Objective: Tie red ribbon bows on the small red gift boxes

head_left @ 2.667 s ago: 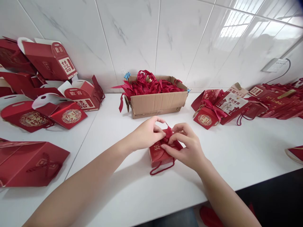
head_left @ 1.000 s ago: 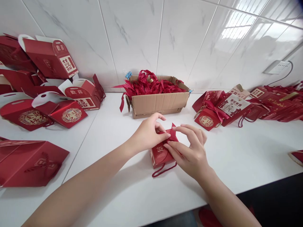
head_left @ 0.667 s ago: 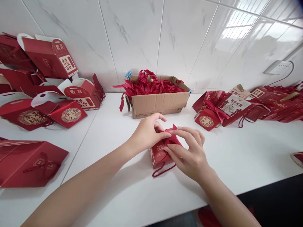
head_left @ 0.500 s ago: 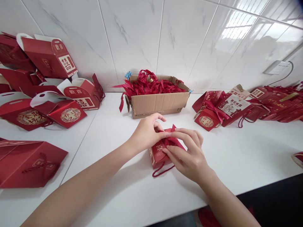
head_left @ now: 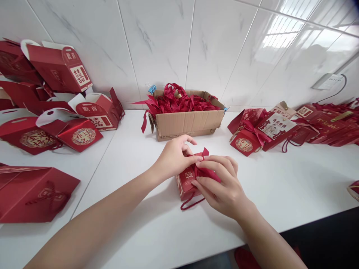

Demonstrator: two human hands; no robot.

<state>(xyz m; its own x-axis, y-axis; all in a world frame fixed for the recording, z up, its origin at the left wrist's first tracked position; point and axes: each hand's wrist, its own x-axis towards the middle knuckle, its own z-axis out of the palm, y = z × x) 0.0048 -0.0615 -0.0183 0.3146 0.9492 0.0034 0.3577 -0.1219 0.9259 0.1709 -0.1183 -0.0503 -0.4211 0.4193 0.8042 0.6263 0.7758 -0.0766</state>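
Note:
A small red gift box [head_left: 185, 186] with pale lettering lies on the white table, its dark red cord handle [head_left: 193, 203] hanging toward me. Across its top runs a dark red ribbon [head_left: 209, 173], one pointed end standing up at the back. My left hand [head_left: 178, 155] comes from the left, thumb and finger pinched on the ribbon at the middle of the box. Close against it, my right hand [head_left: 224, 183] grips the ribbon from the right with bent fingers. The knot area is partly hidden under my fingertips.
Behind the box stands a cardboard carton [head_left: 187, 123] full of red ribbons [head_left: 182, 102]. Red boxes [head_left: 60, 69] are piled at left, with a larger one [head_left: 36, 196] near me. Finished-looking boxes with bows [head_left: 246, 140] stand at right. A tiled wall [head_left: 159, 48] closes the back.
My right fingers have shifted slightly left and down at the ribbon, showing more of the upright ribbon end. My left hand and the box stay nearly in place.

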